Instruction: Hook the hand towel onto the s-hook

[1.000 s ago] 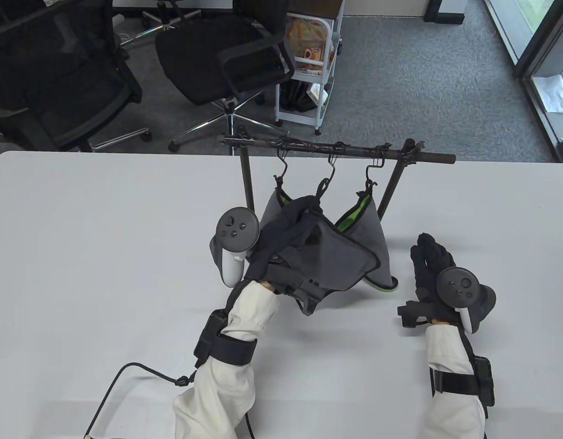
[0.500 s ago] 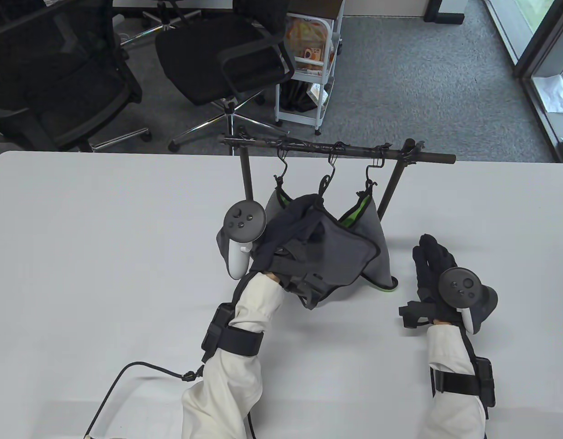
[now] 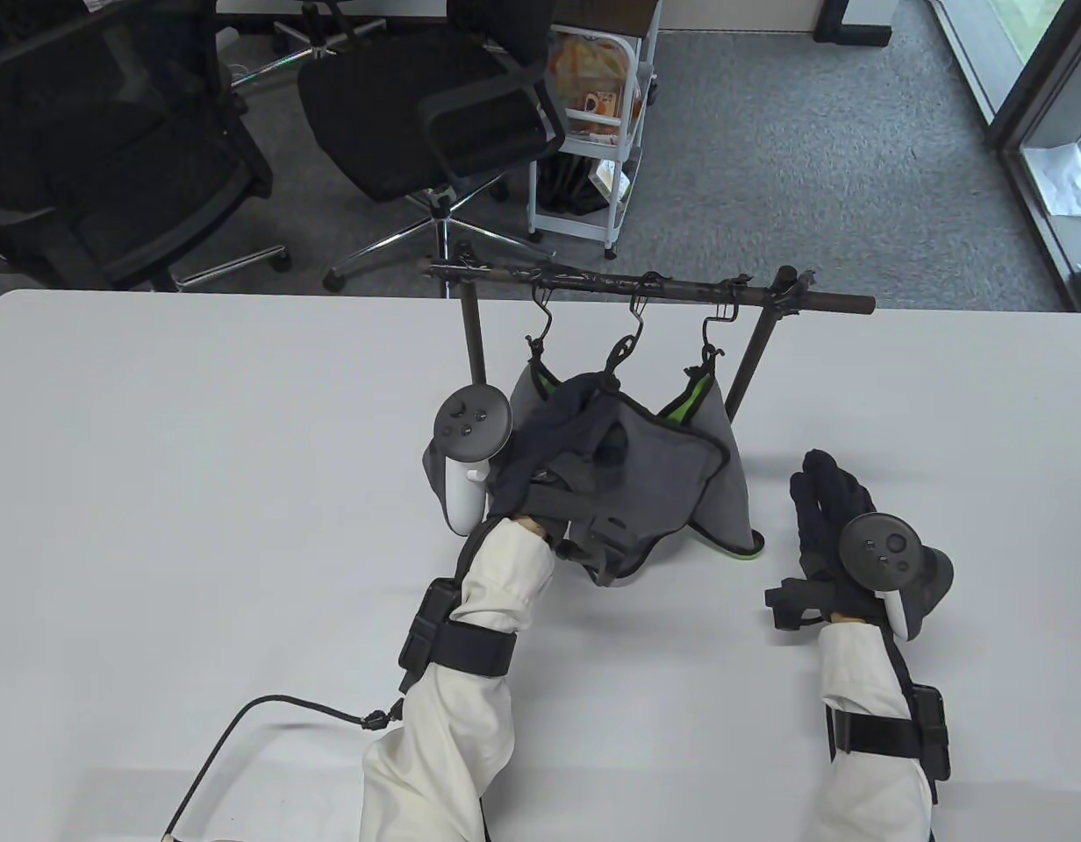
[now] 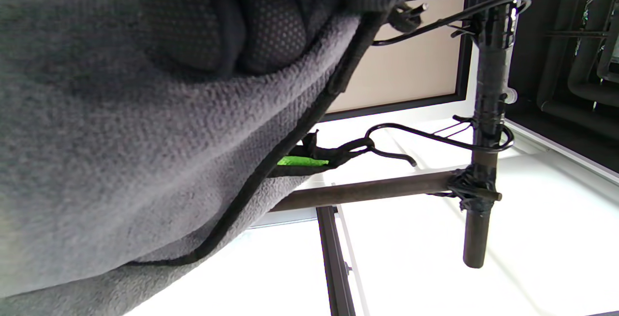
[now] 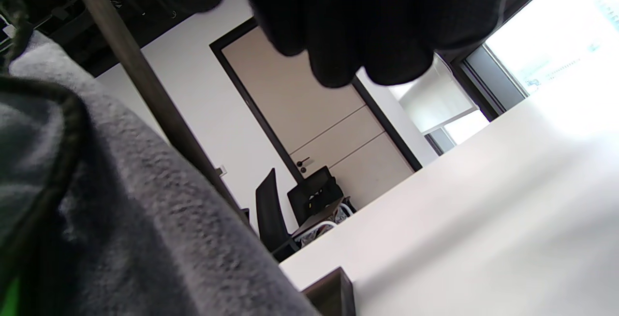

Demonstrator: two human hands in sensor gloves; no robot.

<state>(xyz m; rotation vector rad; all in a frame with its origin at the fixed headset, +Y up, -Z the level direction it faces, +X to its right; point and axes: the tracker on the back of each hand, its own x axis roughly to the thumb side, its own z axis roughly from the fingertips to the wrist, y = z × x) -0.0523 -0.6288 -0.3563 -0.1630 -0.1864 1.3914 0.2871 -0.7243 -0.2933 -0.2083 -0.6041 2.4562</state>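
My left hand (image 3: pixel 584 421) grips a grey hand towel (image 3: pixel 672 478) with black trim and holds its top corner up at the lower end of the middle S-hook (image 3: pixel 630 338). I cannot tell whether its loop is over the hook. In the left wrist view my fingers (image 4: pixel 271 30) press into the towel (image 4: pixel 145 161), with that hook's tip (image 4: pixel 411 13) right beside the corner. My right hand (image 3: pixel 826 500) rests flat and empty on the table, right of the rack.
The rack's bar (image 3: pixel 663 288) stands on two dark legs (image 3: pixel 475 342) at the table's far edge. Two grey towels with green trim (image 3: pixel 725 438) hang from the left S-hook (image 3: pixel 540 320) and the right S-hook (image 3: pixel 712 338). A cable (image 3: pixel 242 728) lies at the front left.
My left hand has moved forward toward the rack with the towel, bringing its top corner closer to the middle hook. The right hand has not moved.
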